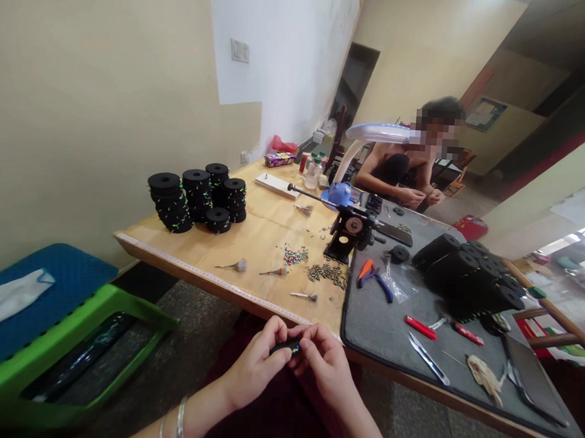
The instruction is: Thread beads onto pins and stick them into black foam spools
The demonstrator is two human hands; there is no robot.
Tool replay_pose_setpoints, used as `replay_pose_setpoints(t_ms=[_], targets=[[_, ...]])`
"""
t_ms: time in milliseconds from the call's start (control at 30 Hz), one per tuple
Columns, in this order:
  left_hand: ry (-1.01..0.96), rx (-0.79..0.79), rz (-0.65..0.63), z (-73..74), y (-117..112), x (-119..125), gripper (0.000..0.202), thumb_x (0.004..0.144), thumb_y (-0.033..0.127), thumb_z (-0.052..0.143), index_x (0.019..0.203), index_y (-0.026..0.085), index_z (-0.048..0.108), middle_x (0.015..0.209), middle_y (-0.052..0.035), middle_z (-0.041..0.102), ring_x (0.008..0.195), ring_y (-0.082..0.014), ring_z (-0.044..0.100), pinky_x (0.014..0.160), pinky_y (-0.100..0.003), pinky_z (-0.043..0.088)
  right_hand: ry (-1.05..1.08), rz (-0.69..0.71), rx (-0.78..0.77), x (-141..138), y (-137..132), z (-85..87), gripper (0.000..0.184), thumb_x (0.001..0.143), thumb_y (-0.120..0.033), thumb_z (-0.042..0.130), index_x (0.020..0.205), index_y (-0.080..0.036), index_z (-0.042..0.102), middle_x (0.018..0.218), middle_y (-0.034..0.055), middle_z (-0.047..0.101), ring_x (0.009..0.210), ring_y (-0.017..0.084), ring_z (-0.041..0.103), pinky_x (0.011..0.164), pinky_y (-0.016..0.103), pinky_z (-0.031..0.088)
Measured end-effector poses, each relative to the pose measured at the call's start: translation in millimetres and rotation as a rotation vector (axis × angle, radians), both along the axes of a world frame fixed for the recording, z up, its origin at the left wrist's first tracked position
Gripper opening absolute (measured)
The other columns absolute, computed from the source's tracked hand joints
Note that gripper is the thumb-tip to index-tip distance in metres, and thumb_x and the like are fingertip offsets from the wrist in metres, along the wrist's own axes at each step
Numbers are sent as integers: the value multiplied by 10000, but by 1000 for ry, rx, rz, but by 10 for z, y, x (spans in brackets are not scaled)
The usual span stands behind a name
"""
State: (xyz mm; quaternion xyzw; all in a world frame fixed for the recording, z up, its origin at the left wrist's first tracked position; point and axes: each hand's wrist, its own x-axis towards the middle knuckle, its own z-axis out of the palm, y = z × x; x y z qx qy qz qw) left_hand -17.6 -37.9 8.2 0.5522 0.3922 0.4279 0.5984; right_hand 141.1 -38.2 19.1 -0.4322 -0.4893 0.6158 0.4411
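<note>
Both my hands meet in front of the table's near edge, over my lap. My left hand and my right hand are closed in a pinch on a small black object held between their fingertips. Bangles show on my left wrist. On the wooden table just beyond lie small tufted pieces, a heap of coloured beads and a heap of small metal parts.
Stacks of black spools stand at the table's left. A black winding tool stands mid-table. A grey mat holds pliers, scissors, red tools and more black spools. A person sits at the far end. A green stool is left.
</note>
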Motion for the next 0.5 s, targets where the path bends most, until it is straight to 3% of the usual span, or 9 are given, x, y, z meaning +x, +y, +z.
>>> replay_pose_setpoints(t_ms=[233, 500], targets=[[-136, -90, -24, 28, 1, 32, 156, 768, 245, 504, 769, 224, 349, 723, 40, 418, 692, -134, 403, 650, -264, 375, -150, -17, 202, -11, -70, -67, 210, 902, -366, 511, 767, -207, 486, 1016, 84, 640, 637, 144, 608, 598, 287, 511], [-114, -53, 54, 33, -1, 65, 152, 774, 238, 520, 755, 211, 372, 753, 28, 417, 734, -141, 390, 686, -263, 369, -421, -76, 454, -39, -90, -19, 160, 903, -239, 473, 747, -209, 479, 849, 65, 644, 764, 174, 600, 691, 263, 472]])
